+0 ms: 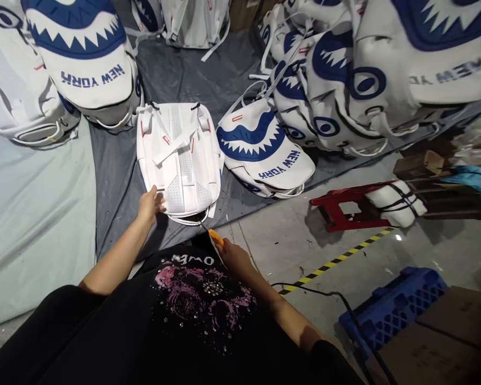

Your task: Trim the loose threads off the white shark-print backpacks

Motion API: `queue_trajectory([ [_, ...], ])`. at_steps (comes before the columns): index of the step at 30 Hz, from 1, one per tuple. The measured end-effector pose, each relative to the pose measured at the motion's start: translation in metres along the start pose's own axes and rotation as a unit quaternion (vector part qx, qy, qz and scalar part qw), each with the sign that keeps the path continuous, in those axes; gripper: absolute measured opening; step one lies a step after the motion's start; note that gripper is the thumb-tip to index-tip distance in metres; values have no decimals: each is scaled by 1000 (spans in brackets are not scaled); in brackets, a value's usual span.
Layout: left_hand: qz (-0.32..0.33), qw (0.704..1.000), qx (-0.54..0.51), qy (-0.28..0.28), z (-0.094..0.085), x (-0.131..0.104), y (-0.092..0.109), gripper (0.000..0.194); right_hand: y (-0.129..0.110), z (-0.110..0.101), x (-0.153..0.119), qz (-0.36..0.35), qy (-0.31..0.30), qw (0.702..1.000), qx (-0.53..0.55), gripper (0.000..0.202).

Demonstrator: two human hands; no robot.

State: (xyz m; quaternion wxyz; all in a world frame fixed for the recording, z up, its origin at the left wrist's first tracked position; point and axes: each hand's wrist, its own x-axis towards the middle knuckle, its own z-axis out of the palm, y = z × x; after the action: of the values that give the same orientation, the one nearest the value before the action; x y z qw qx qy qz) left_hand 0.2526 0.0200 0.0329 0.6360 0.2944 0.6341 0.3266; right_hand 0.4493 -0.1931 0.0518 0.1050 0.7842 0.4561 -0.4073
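A white backpack (172, 160) lies with its straps and padded back facing up on the grey sheet in front of me. My left hand (150, 205) grips its lower left edge, fingers bent against the fabric. Close to my body, my right hand (234, 256) is closed around an orange-handled tool (216, 238) with a thin dark tip. That tip points at the near edge of the backpack, by the looped handle; whether it touches, I cannot tell. Touching the right side is another white backpack (260, 144) with a blue toothed mouth and "NEW YORK" lettering.
More toothed backpacks (328, 91) are piled at the right, and others (80, 59) stand at the left. The grey sheet (116, 198) covers the surface. On the floor are a red stool (328, 211), a blue plastic crate (401, 299), cardboard boxes (452, 342) and a black cable (340, 297).
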Motion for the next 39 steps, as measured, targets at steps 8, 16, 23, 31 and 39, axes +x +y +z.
queue_trajectory([
  [8, 293, 893, 333, -70, 120, -29, 1, 96, 45, -10, -4, -61, -10, 981, 185, 38],
  [16, -42, 960, -46, -272, 113, 21, -8, 33, 104, -31, -4, -105, 54, 919, 376, 38],
  [23, -107, 949, -107, -277, 120, 18, -18, 63, 51, -85, 80, -141, 195, 866, 438, 30],
  [31, -74, 978, -124, -152, 136, 9, -21, 48, -34, -128, 157, -200, 226, 805, 510, 26],
  [39, -62, 983, -115, -132, 141, 10, -22, 44, -45, -123, 173, -191, 236, 842, 447, 15],
])
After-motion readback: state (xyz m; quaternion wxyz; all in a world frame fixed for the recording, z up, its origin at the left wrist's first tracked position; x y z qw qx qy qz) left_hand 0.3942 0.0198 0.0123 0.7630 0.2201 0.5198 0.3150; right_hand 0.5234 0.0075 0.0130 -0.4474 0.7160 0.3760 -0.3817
